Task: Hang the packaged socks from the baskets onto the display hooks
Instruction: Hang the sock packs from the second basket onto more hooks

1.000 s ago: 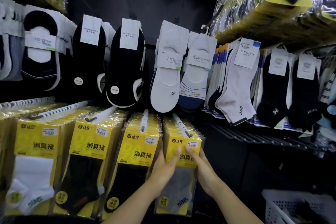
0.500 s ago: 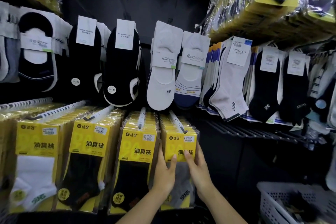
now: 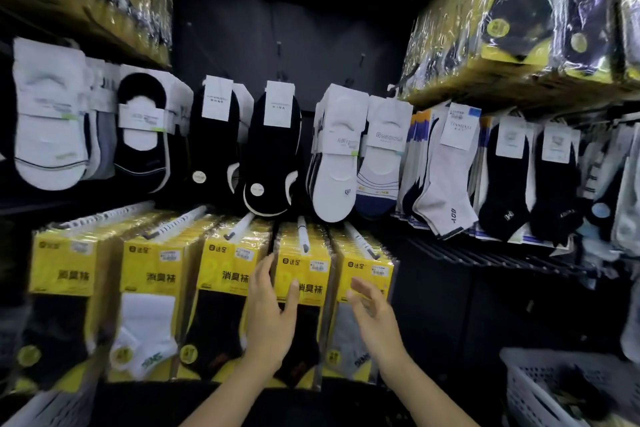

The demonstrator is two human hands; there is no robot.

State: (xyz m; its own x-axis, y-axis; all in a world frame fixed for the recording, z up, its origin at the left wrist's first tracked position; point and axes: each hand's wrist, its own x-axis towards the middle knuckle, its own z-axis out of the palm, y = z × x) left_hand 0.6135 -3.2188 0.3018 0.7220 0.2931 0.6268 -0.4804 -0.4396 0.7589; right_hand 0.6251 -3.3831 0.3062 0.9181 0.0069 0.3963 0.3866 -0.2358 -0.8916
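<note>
Left hand [image 3: 273, 319]: fingers spread, holding nothing, before yellow sock packs [image 3: 301, 274].
Right hand [image 3: 375, 314]: fingers loose, empty.
Basket [image 3: 530, 392]: near right.

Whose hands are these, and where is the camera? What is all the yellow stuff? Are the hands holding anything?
This is a sock shop. The camera sits on a person's head, looking forward and down, so you see that person's own arms. The left hand and right hand are both open and hold nothing. They hover before a row of yellow plastic-wrapped sock packs hanging on white hooks. Above hang loose socks with white paper labels. A white plastic basket sits bottom right.
</note>
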